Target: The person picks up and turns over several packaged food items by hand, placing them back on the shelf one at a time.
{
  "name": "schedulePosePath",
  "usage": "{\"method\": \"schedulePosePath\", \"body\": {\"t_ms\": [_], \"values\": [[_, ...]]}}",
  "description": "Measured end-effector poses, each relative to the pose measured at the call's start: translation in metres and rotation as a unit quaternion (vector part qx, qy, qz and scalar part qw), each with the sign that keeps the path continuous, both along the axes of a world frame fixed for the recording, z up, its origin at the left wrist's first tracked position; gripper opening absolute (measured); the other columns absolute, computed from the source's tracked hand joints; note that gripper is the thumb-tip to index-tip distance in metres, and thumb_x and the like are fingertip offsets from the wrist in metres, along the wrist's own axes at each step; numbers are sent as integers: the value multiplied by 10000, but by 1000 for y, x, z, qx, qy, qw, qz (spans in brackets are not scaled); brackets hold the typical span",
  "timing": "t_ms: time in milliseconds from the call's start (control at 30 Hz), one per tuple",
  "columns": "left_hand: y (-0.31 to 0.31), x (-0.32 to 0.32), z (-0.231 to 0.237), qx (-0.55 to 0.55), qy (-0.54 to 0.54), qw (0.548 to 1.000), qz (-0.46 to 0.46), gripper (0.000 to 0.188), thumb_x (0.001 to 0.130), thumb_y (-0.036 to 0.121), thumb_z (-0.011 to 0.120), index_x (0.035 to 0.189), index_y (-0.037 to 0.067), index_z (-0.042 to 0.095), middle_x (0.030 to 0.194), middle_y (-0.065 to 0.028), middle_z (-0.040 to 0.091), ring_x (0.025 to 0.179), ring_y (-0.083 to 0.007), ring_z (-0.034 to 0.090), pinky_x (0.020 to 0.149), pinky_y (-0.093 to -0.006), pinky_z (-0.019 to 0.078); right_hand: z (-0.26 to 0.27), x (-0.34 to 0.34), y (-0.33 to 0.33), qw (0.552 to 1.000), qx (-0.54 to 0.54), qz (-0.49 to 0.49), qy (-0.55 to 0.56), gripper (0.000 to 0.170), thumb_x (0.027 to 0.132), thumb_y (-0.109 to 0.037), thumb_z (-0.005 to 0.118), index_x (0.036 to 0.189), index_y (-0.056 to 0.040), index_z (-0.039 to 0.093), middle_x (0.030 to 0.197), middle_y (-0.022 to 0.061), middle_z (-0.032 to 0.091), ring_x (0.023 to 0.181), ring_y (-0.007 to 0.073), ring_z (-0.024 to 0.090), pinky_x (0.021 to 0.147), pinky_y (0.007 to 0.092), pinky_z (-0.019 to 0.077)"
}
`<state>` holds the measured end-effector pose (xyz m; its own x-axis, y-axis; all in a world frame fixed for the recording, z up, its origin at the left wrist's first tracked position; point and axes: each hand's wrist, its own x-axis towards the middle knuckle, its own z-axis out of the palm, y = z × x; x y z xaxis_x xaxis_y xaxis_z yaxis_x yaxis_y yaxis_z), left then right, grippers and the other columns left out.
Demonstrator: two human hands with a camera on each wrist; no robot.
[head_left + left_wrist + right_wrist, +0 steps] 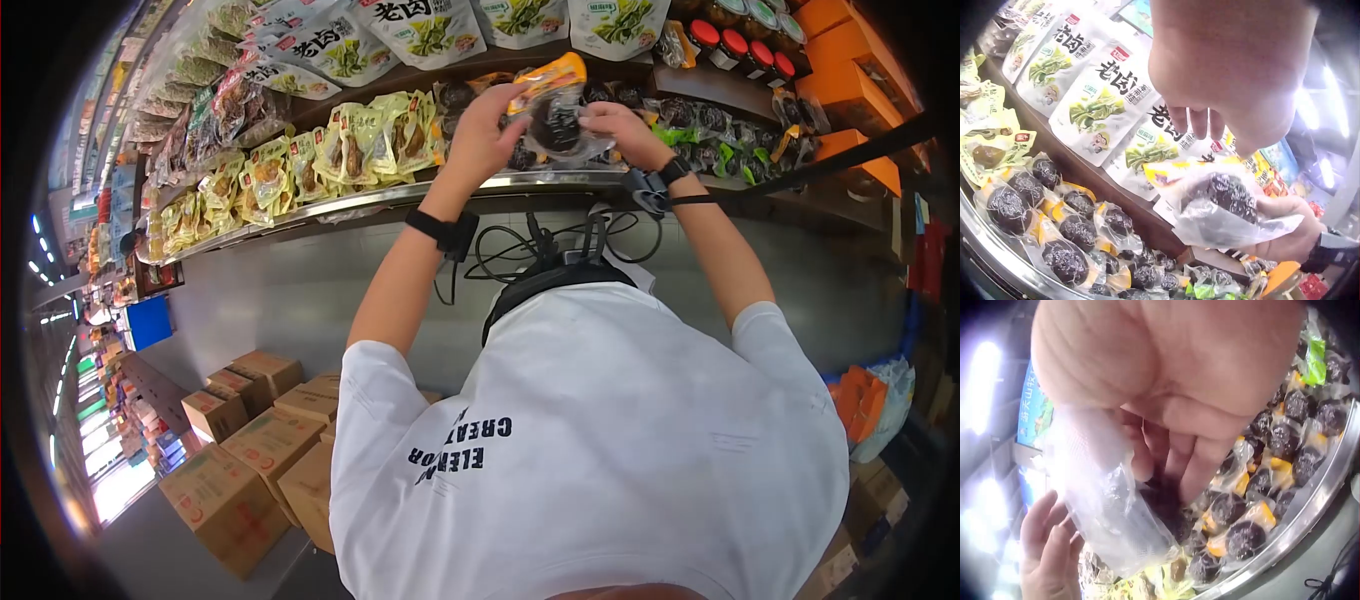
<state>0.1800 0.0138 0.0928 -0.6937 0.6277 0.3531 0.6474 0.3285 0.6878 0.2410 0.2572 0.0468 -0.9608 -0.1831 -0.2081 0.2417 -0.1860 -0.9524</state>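
A clear vacuum pack with a dark round item and an orange top (555,118) is held up between both hands over the shelf. My left hand (487,135) pinches its orange top end, thumb and fingers bent round it. On the pack's other side, my right hand (630,135) grips the clear edge. In the left wrist view, the pack (1219,203) shows wrinkled dark contents, with the right hand (1288,228) behind it. The right wrist view shows the pack's clear plastic (1113,512) beneath the right hand (1166,381), whose fingers curl onto it; the left hand (1050,550) is beyond.
Similar dark packs (1066,259) lie in rows behind a metal shelf edge (350,203). Yellow packs (350,145) lie to their left, white pouches (420,30) stand behind, and red-lidded jars (735,45) stand at right. Cardboard boxes (225,505) are stacked on the floor.
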Motion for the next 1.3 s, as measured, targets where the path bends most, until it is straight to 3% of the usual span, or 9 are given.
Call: {"method": "schedulePosePath", "body": {"t_ms": [233,600,667,867,933,1000,1067,1200,1300], "values": [[-44,38,-23,-92,-18,994,-47,1017,512,309,860,1340,18,344,1232,-227,507,1132,-389,493,963,-416,400,-13,38,-49,982,-173,-19,-70,119,890,-112,569,780,-80,538,795,-31,536,687,68,501,635,225,412],[9,34,-14,-200,2,971,-129,997,529,277,841,1345,29,325,1110,-197,531,1020,-392,535,868,-422,453,-49,49,-31,976,-189,-19,-104,89,865,-110,598,922,-41,603,901,-3,590,797,79,556,703,229,437],[22,22,-23,-248,-48,957,-141,973,521,291,834,1325,34,351,1142,-205,534,1020,-381,551,879,-418,451,-51,47,-22,974,-197,-32,-103,249,845,-113,606,1063,6,606,933,24,615,836,98,572,753,238,435],[62,-25,-75,-271,-206,920,-194,877,548,290,824,1266,-2,413,1132,-221,564,1042,-334,568,894,-366,453,-91,15,8,980,-121,-59,-150,192,828,-153,636,946,-3,627,867,11,625,804,106,581,702,225,447],[79,-40,-89,-287,-209,913,-199,877,541,286,824,1263,-3,419,1095,-213,576,1006,-321,581,880,-355,457,-95,1,21,988,119,-29,-90,290,835,-155,652,1071,-17,556,979,20,598,883,101,571,776,239,455],[93,-53,-98,-293,-276,892,-207,867,539,280,824,1255,-8,429,1075,-198,584,994,-308,586,874,-345,457,-101,-6,32,991,50,-82,-90,498,796,-188,700,1205,-10,477,1074,69,586,973,150,566,850,281,451],[107,-61,-105,-309,-302,879,-203,857,540,276,820,1251,-11,436,1069,-185,585,987,-294,587,869,-340,456,-110,-18,46,931,310,-114,157,691,748,-226,747,1303,-19,390,1158,117,561,1049,189,545,909,307,429],[121,-77,-125,-279,-318,885,-196,858,545,264,813,1261,-13,431,1069,-186,586,983,-295,586,872,-339,453,-119,-46,61,992,55,81,-79,715,698,-234,779,1283,-13,433,1172,125,560,1076,209,526,931,304,410],[117,-82,-138,-279,-325,887,-174,853,550,251,806,1269,-13,429,1095,-199,574,1008,-306,574,889,-344,444,-145,-65,60,989,88,90,-81,689,678,-251,790,1242,-5,481,1139,131,580,1034,218,550,905,314,425]]}}
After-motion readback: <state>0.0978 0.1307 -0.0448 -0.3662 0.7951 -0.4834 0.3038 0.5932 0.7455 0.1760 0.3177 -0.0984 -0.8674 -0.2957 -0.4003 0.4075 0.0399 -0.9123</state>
